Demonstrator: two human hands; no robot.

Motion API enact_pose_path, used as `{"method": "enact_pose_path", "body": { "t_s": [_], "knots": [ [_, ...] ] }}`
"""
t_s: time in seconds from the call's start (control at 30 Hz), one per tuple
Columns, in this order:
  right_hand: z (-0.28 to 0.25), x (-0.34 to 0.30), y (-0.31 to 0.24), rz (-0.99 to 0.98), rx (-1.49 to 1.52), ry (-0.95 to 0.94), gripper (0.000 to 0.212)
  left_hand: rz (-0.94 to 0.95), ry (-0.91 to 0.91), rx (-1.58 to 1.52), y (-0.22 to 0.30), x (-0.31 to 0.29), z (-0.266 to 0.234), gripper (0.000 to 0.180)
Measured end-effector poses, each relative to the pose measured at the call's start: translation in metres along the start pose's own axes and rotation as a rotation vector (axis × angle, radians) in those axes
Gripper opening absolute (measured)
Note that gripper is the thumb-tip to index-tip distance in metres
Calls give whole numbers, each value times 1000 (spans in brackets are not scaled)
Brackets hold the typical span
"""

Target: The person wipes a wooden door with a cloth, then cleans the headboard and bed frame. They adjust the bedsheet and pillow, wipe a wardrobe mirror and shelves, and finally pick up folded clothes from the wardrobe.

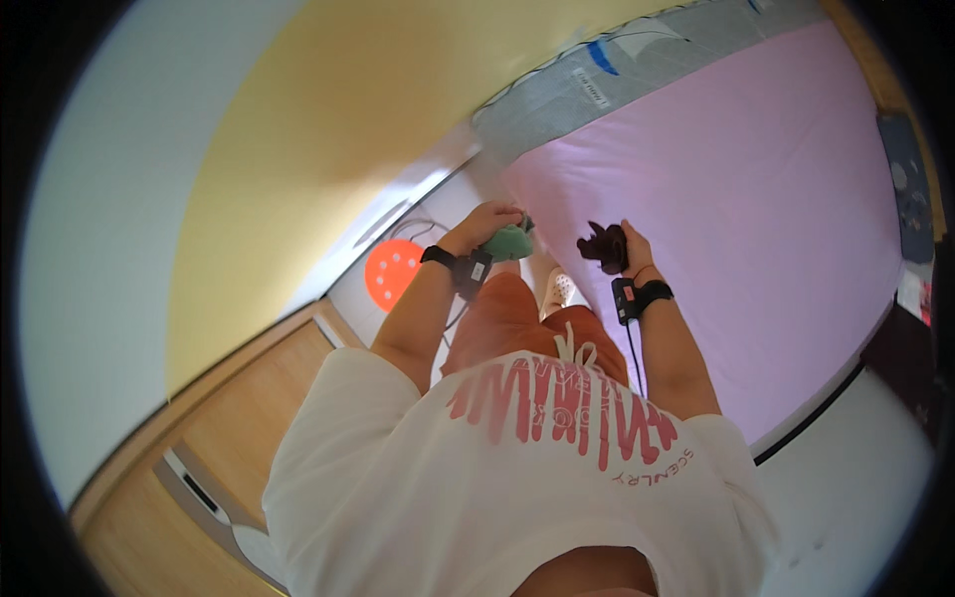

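My left hand (485,223) is closed on a bunched green cloth (509,243), with a small dark grey bit showing by the fingertips. To its right, my right hand (638,253) grips a crumpled dark brown cloth (601,247) with ragged, pointed folds. The exact kind of either cloth is too small to make out. Both are held up in front of me, apart from each other. The brown one is seen against a pink sheet (736,189), the green one above my legs. Each wrist wears a black strap with a small box.
The pink-sheeted bed fills the right side, with a grey padded panel (557,109) along its far edge. An orange round stool (391,275) with holes stands left, near a cable. A yellow and white wall (298,149) and a wooden door (249,418) border the left.
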State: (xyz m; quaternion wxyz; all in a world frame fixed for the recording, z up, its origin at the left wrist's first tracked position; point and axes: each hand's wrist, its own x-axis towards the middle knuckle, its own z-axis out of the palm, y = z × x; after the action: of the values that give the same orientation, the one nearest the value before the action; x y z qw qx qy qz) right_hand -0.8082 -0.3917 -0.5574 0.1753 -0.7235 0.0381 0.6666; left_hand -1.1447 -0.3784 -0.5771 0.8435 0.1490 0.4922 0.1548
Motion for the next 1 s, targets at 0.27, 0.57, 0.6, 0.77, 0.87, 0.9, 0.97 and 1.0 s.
{"method": "enact_pose_path", "body": {
  "t_s": [0.27, 0.57, 0.6, 0.77, 0.87, 0.9, 0.97, 1.0],
  "knots": [
    [114, -87, -37, -1, 165, -526, 35, -3, -151, -23, 74, -67, 54, 56],
    [172, -202, -44, -197, -113, -698, 55, 258, -137, -91, 110, -138, 48, 24],
    [174, -205, -42, -153, -199, -636, 53, 238, -146, -107, 119, -152, 45, 24],
    [192, -216, -53, -369, -207, -441, 38, 434, 100, 138, 122, -160, 36, 25],
    [181, -204, -59, -533, -203, -408, 36, 489, 54, 46, 113, -151, 40, 26],
    [177, -197, -52, -662, -220, -382, 35, 603, 67, 38, 106, -149, 47, 25],
    [184, -210, -39, -559, -128, -330, 35, 498, 63, -7, 114, -171, 50, 23],
    [189, -215, -34, -483, -35, -353, 37, 446, 63, -35, 120, -184, 50, 22]
  ]
}}
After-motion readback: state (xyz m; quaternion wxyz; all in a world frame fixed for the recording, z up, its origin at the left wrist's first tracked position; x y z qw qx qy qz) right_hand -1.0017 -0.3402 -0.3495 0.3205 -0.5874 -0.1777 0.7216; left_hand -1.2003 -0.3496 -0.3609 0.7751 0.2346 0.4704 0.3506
